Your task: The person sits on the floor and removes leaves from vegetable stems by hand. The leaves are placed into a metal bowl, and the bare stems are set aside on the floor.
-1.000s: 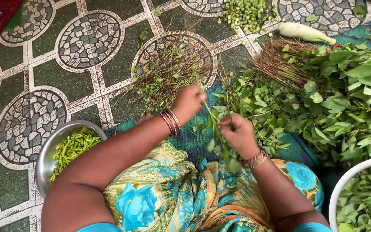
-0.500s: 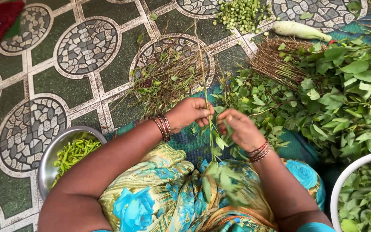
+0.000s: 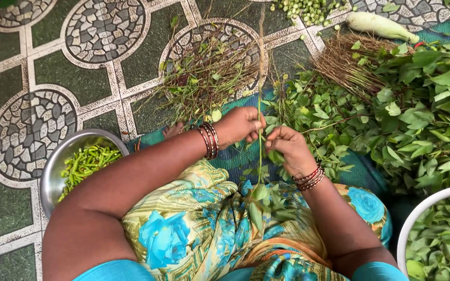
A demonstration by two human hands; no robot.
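We are stripping leaves from a leafy stalk (image 3: 260,151) held upright over the lap, left hand (image 3: 239,126) and right hand (image 3: 286,148) both pinching it with closed fingers, so the next pull likely needs a steady downward slide toward the leaves.

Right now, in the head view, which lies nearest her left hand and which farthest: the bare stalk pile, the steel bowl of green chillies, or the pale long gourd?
From the left hand:
1. Bare stalk pile, just above it.
2. Steel bowl, to the left.
3. Pale gourd, top right.
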